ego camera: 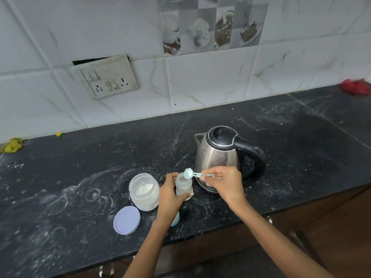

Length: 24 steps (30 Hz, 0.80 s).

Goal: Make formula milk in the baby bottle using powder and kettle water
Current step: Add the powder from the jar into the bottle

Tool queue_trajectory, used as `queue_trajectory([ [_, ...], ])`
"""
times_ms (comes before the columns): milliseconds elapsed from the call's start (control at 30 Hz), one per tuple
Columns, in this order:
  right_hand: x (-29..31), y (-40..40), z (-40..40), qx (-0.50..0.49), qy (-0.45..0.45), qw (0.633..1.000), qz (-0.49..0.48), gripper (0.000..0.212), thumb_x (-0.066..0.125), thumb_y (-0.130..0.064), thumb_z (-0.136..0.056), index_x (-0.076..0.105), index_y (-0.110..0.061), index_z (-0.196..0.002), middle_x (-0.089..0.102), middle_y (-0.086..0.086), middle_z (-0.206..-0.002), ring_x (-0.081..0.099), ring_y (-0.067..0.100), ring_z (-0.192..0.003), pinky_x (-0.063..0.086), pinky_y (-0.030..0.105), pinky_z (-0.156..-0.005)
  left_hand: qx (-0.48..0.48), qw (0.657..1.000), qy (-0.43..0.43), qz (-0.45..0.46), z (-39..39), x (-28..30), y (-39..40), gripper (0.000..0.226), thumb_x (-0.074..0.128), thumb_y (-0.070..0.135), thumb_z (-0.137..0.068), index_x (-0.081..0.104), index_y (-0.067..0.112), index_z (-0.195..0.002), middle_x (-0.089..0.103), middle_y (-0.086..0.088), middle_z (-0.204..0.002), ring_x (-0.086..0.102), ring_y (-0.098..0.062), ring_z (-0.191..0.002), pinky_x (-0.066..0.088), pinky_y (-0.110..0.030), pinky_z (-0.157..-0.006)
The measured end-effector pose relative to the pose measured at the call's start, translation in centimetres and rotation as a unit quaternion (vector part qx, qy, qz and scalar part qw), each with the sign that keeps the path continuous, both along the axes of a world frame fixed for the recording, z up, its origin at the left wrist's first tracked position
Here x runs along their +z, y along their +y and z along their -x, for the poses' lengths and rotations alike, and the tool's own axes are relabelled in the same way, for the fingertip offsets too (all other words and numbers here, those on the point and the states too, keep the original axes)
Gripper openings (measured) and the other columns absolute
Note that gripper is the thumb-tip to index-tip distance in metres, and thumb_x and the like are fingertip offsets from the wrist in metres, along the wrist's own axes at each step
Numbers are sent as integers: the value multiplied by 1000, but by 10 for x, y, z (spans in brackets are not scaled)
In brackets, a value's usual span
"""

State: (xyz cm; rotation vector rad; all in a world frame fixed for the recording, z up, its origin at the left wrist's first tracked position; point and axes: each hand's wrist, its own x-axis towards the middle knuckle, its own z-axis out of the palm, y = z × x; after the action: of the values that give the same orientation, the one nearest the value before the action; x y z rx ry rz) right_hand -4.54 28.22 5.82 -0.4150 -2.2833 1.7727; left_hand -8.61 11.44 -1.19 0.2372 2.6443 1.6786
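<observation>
A: The right hand (224, 182) has its grip pinched on the handle of a pale green measuring scoop (195, 174), whose bowl is tipped over the open mouth of the baby bottle (183, 186). The left hand (170, 192) is wrapped round that bottle, which stands on the desk (80, 157) just in front of the kettle.

B: What might go wrong?

A: The bottle mouth is narrow and the scoop bowl looks almost as wide, so I'd judge a slightly off tilt would send powder down the outside and onto the desk. If the left hand's grip loosened, a nudge from the scoop could tip the bottle.

B: Is there water in it yet?

A: Hard to tell; the bottle is cloudy and partly covered by fingers.

B: And around them?

A: The open powder jar (144, 191) sits just left of the bottle, close beside the left wrist, so a careless elbow could knock it. Its lilac lid (126, 220) lies flat nearer the desk edge. The steel kettle (218, 157), lid down, stands right behind the right hand; reaching its black handle means going round the bottle. A bluish cap (175, 219) peeks out under the left forearm. The desk is smeared with white dust.
</observation>
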Motion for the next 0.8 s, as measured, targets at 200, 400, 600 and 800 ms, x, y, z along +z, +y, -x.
queue_trajectory([
  [200, 7, -13, -1, -20, 49, 989, 142, 16, 81, 1, -75, 77, -5, -89, 78, 10, -82, 75, 14, -76, 56, 17, -66, 41, 996, 72, 24, -20, 20, -17, 57, 76, 9, -79, 51, 15, -129, 57, 10, -124, 52, -3, -115, 39, -14, -98],
  [400, 11, -73, 11, 109, -1, 989, 105, 15, 80, -2, -76, 77, -4, -90, 77, 13, -83, 74, 24, -81, 59, 34, -78, 159, 984, 80, 1, -77, 12, -79, 33, 73, 11, -82, 58, 23, -109, 68, 11, -103, 61, 6, -101, 45, -6, -85],
  [600, 8, -93, 41, 153, 21, 985, -78, 14, 82, -7, -74, 78, -6, -88, 76, 9, -82, 70, 23, -73, 57, 32, -76, 142, 989, 48, -7, -82, 6, -75, 31, 72, 10, -83, 60, 21, -109, 65, 14, -105, 60, 2, -102, 47, -11, -85],
  [800, 0, -116, 49, 179, 11, 977, -115, 31, 82, -14, -77, 73, -1, -103, 75, 12, -95, 72, 21, -82, 58, 29, -83, 151, 987, 48, 11, -90, 0, -85, 29, 72, 10, -83, 62, 17, -109, 66, 11, -105, 60, 0, -104, 45, -9, -86],
])
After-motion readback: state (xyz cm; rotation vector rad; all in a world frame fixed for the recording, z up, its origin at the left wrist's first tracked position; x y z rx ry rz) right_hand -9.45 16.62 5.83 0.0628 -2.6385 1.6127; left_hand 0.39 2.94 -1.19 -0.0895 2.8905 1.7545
